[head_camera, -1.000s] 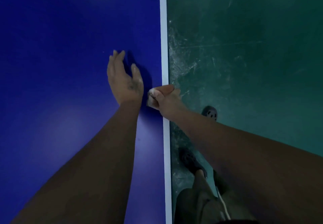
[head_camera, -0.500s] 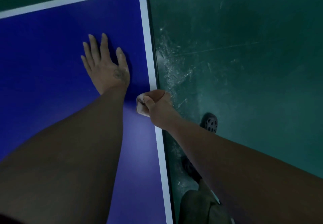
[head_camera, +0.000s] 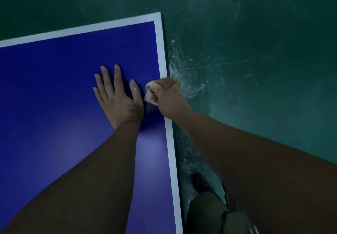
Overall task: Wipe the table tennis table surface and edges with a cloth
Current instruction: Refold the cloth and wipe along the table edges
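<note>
The cloth [head_camera: 150,95], a small pale wad, was bunched in the right hand [head_camera: 169,97], with only its crumpled end showing past the thumb. That hand was clenched around it, knuckles up, and sat on the white border line [head_camera: 171,142] at the side edge of the table tennis table [head_camera: 54,91], so that the cloth lay against the blue top just inside the line. Whether the fingers wrapped over the rim below could not be told.

Just beside the cloth, on the side away from the edge, the left hand [head_camera: 118,96] lay flat on the blue surface, palm down, fingers straight and slightly spread, holding nothing. Its thumb was close to the cloth but did not clearly touch it. A dark mark showed on the back of this hand near the wrist.

Ahead of both hands the white line ran on to the table's corner, where it met the line along the end edge. A thin dark rim edged the table beyond the right hand.

Out past the right hand lay a dark green floor [head_camera: 255,73], scuffed with pale scratches nearest the table. Under the right forearm a dark shoe [head_camera: 201,182] and a trouser leg [head_camera: 206,213] stood close to the table's side.
</note>
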### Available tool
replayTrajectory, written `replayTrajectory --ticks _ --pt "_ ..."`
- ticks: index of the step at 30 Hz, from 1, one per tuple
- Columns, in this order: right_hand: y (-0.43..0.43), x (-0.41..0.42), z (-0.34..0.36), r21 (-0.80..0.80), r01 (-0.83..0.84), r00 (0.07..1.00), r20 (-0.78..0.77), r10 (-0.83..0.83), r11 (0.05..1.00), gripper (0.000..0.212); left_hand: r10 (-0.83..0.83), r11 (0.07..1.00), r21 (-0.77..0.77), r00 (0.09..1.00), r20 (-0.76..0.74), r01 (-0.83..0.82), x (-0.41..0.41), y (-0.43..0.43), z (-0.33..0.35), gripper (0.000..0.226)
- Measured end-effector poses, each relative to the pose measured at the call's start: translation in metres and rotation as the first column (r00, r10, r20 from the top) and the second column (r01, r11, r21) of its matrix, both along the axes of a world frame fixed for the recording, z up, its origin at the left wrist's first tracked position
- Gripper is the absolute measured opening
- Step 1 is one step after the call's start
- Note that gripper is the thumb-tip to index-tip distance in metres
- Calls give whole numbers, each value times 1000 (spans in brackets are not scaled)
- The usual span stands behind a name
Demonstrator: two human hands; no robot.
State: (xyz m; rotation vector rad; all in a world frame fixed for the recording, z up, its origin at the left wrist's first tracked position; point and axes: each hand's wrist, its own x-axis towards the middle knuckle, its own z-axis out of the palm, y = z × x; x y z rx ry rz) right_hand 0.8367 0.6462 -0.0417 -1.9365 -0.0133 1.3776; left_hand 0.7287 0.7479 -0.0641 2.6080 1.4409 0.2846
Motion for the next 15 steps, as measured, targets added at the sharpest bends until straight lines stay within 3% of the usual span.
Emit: replayTrajectory --ticks 2,5,10,12,15 --pt "9 14 0 38 20 1000 -11 -19 999 58 -2 1000 6 1000 -4 2 -1 1 0 62" --pt "26 38 10 18 82 996 -37 -81 996 76 -3 1000 11 1000 -13 3 -1 2 1 62" --pt "54 74 16 -18 122 992 -23 -122 992 81 -8 1000 11 1000 0 8 2 2 1 62" --pt "51 70 16 53 127 992 1 -127 990 76 -3 1000 16 1000 3 3 0 2 1 62" --pt "16 27 9 56 155 988 11 -156 986 84 -12 1000 18 1000 15 11 -1 2 1 61"
